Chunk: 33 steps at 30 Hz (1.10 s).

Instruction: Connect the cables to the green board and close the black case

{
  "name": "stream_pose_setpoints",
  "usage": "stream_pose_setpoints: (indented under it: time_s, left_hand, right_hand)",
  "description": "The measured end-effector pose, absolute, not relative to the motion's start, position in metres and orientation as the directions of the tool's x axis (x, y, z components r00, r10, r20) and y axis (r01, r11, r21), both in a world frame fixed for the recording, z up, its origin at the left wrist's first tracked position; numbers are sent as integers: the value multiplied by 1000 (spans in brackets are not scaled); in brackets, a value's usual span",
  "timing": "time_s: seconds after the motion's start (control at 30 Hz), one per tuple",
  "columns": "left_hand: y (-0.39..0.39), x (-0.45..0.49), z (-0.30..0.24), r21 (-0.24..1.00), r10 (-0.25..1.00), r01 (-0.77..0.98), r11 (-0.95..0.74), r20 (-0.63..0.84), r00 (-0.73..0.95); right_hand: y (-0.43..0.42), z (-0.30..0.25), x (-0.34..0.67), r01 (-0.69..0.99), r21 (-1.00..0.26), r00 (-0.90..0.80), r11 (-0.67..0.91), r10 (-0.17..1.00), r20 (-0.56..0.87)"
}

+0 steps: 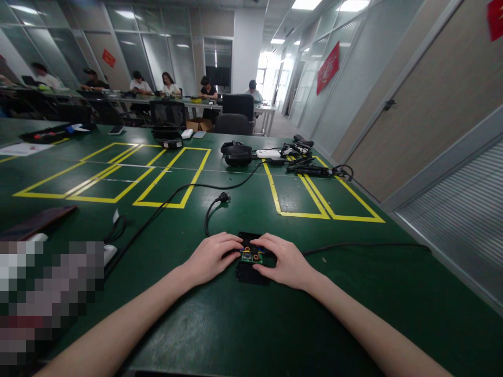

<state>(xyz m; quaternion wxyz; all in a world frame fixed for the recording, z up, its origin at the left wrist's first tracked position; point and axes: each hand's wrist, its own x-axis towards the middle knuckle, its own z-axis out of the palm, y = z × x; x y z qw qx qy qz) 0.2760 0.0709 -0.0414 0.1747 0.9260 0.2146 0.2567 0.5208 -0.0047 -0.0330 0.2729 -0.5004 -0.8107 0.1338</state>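
A small green circuit board (252, 257) with copper-coloured coils and a few thin wires lies in front of me. My left hand (214, 255) grips its left side with bent fingers and thumb. From the other side, my right hand (290, 263) closes round the right edge, thumb low and fingertips above. Behind the board shows part of a black plastic casing (247, 235). A flat black casing piece (252, 274) lies just below it, nearest me. Some contact points are hidden by my fingers.
A black power plug (223, 197) on a short cord lies beyond my left hand. Another black cable (369, 244) runs off rightward. Headsets (237, 154) and a heap of black gear (304, 157) sit farther back on the green table (188, 335). Several people work at a far table.
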Motion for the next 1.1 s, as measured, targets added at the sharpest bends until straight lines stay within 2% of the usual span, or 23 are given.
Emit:
stream_pose_setpoints:
  time_s: [0.13,0.43,0.63,0.87,1.1]
  left_hand:
    - [71,276,-41,418,477,307,-855,404,780]
    - [71,276,-39,405,486,329,-853,387,784]
    - [69,274,-35,450,540,359,-818,384,749]
    - [67,274,-32,520,558,329,-788,378,739]
    - [75,272,-36,530,536,296,-795,385,751]
  right_hand:
    - [-3,-39,518,772,-442,-328,458,881,340]
    - [-4,-35,521,735,-475,-342,483,870,355]
    - [-4,-31,527,788,-359,-340,501,839,424]
    - [-3,-34,529,772,-397,-359,497,856,373]
    - [-5,-34,522,774,-412,-341,481,865,369]
